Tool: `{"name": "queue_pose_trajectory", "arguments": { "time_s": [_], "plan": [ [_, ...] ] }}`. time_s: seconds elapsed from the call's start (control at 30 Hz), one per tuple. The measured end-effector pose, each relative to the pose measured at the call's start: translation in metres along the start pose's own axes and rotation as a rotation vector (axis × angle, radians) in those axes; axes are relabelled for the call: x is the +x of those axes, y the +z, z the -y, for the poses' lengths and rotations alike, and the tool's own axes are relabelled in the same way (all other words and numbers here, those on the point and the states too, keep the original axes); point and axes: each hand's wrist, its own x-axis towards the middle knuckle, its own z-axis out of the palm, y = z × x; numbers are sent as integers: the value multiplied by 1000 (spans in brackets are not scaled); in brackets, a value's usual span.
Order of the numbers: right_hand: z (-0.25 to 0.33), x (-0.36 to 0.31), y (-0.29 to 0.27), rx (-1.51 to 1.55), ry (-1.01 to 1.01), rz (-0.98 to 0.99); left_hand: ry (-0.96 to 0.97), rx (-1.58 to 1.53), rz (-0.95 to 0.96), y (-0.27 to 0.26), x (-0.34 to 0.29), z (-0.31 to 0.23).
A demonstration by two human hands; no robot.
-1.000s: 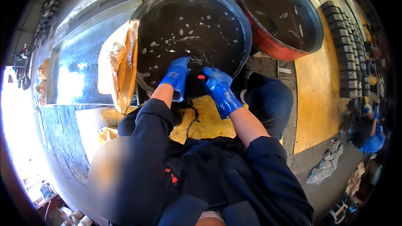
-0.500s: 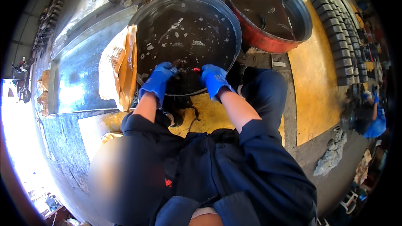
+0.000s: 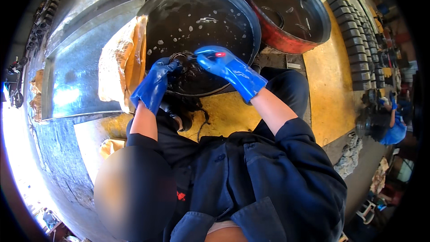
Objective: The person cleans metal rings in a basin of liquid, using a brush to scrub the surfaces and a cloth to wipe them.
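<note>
A wide round tub (image 3: 253, 20) of dark liquid with pale bubbles on its surface stands in front of me. Over its near side, my left hand (image 3: 162, 74), in a blue rubber glove, closes on a dark ring-shaped part (image 3: 178, 56). My right hand (image 3: 218, 64), gloved the same, grips a tool with a red handle (image 3: 220, 54). Its thin dark end points left and reaches the ring or very near it; the exact contact is too small to tell. Fingers of the right glove hide much of the tool.
A brown paper bag (image 3: 117, 65) leans at the tub's left, beside a shallow metal tray (image 3: 76, 74). Another tub, red outside (image 3: 280, 39), holds dark liquid at the far right. Rows of dark blocks (image 3: 351, 40) line the right side. Farther right is another person in blue (image 3: 395, 127).
My right hand has moved up and left, toward my left hand. The ring now shows above the liquid, in my left hand. My left hand has shifted slightly left.
</note>
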Motion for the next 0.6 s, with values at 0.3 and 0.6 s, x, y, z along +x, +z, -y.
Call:
{"name": "queue_pose_trajectory", "arguments": {
  "time_s": [0.3, 0.6],
  "plan": [
    [-15, 32, 18, -276, 73, -65, 125, -21, -17, -1, 29, 13],
    [9, 36, 29, -63, 19, -152, 93, 115, -30, -15, 40, 13]
  ]
}}
